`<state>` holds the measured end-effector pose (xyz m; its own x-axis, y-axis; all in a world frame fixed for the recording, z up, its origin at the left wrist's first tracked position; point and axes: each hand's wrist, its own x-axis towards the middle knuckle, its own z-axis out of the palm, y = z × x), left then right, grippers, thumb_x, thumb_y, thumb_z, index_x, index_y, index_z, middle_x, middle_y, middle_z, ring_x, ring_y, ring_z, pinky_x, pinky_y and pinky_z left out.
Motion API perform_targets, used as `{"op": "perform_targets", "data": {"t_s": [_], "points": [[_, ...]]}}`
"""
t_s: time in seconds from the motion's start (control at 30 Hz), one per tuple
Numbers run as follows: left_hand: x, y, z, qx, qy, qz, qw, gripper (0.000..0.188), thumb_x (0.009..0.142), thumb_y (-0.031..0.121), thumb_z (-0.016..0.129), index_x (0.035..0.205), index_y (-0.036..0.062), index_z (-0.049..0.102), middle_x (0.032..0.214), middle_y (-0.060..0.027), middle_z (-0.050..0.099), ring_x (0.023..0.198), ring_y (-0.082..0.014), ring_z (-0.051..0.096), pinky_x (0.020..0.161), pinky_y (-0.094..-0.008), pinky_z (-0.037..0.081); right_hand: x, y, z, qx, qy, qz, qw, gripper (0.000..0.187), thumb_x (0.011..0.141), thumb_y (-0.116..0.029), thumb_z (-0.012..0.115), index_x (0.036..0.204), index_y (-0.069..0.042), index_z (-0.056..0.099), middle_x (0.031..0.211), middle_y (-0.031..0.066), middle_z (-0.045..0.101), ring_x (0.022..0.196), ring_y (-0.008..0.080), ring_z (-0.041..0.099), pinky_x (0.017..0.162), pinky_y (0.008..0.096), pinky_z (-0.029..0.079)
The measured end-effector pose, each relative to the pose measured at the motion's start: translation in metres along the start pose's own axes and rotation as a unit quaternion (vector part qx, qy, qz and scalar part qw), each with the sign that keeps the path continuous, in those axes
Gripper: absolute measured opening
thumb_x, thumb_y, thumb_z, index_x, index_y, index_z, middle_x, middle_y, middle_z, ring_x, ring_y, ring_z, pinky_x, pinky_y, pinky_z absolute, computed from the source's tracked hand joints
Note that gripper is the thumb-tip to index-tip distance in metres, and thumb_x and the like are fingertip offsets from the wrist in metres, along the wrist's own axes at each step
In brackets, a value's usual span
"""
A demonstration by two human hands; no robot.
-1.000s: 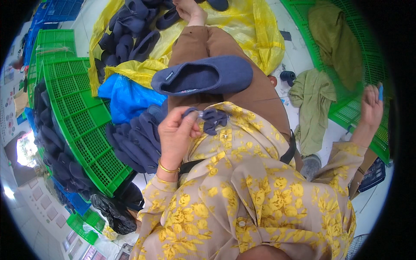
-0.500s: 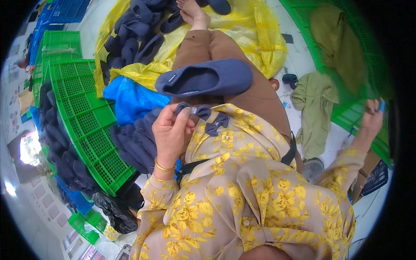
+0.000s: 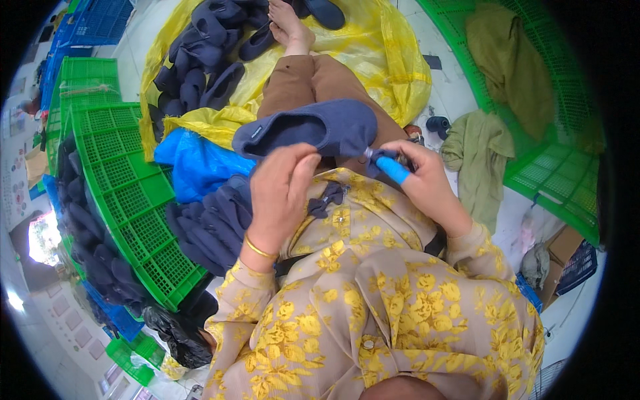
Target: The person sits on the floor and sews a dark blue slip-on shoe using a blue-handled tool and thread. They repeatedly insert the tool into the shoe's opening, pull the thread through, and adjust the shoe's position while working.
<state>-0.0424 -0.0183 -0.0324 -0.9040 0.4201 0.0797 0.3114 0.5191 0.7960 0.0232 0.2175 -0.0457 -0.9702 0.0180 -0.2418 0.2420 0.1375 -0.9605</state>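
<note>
A dark blue slipper [image 3: 357, 119] lies across my lap, its opening facing up. My right hand [image 3: 427, 183] is closed on a dark blue fabric bow [image 3: 381, 162] at the slipper's right end; blue tape wraps one of its digits. Just below the slipper's left part is my left hand [image 3: 283, 193], slightly blurred, with loosely bent fingers and nothing visible between them. Another dark blue bow [image 3: 325, 202] rests on my patterned shirt between the hands.
Dark slippers [image 3: 200, 60] lie heaped on a yellow sheet [image 3: 383, 60] around my feet. Folded slippers [image 3: 210, 223] are stacked at my left, beside a blue bag [image 3: 197, 160] and a green crate [image 3: 133, 193]. Olive cloth [image 3: 477, 160] and a dark spool [image 3: 438, 125] lie right.
My right hand has come in from the far right to the slipper and now holds the bow that my left hand held. My left hand has let go of it and loosened.
</note>
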Motion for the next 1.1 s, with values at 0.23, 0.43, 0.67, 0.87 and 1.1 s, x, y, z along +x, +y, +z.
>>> {"op": "perform_targets", "data": {"t_s": [0.23,0.43,0.67,0.87,1.1], "points": [[0.028,-0.025,0.024,0.108,-0.105,0.037,0.988,0.024,0.079,0.014,0.074,0.096,0.0003,0.067,0.091,-0.0173,0.068,0.083,-0.0323,0.066,0.071,-0.0361,0.052,0.027,0.016,0.022,0.22,0.029,0.185,0.957,0.015,0.095,-0.012,0.063,0.105,-0.004,0.07,0.09,-0.0041,0.066,0.079,0.0026,0.057,0.071,0.0198,0.047],[0.003,-0.003,0.036,0.062,-0.066,-0.019,0.996,0.016,0.077,0.007,0.072,0.09,0.0006,0.067,0.081,-0.0185,0.066,0.073,-0.0321,0.066,0.065,-0.0349,0.051,0.029,0.019,0.028,0.231,0.02,0.174,0.957,0.014,0.094,-0.011,0.064,0.104,-0.004,0.07,0.089,-0.0066,0.064,0.077,0.0013,0.053,0.069,0.0201,0.045],[-0.008,-0.007,0.034,-0.495,-0.043,-0.412,0.764,0.025,0.093,0.009,0.062,0.114,-0.0038,0.063,0.1,-0.0061,0.067,0.088,-0.0122,0.062,0.084,-0.0247,0.05,0.025,0.023,0.022,0.192,-0.037,0.191,0.962,0.012,0.094,-0.012,0.064,0.101,-0.005,0.07,0.087,-0.0067,0.063,0.077,0.001,0.052,0.068,0.0197,0.044],[-0.018,-0.019,0.046,-0.547,0.004,-0.428,0.72,0.012,0.092,0.006,0.061,0.102,-0.0003,0.063,0.096,-0.0078,0.067,0.089,-0.0156,0.064,0.084,-0.0269,0.052,0.019,0.027,0.016,0.199,-0.076,0.21,0.954,0.01,0.093,-0.015,0.065,0.097,-0.006,0.069,0.084,-0.0075,0.061,0.075,-0.0006,0.049,0.066,0.0185,0.041],[-0.016,-0.019,0.049,-0.552,0.003,-0.422,0.72,0.01,0.091,0.005,0.062,0.101,0.0011,0.063,0.096,-0.0067,0.067,0.087,-0.0153,0.064,0.082,-0.0267,0.052,0.015,0.025,0.022,0.157,-0.04,0.191,0.968,0.011,0.094,-0.014,0.064,0.094,-0.004,0.068,0.085,-0.0067,0.061,0.08,0.002,0.051,0.071,0.0216,0.043]]}}
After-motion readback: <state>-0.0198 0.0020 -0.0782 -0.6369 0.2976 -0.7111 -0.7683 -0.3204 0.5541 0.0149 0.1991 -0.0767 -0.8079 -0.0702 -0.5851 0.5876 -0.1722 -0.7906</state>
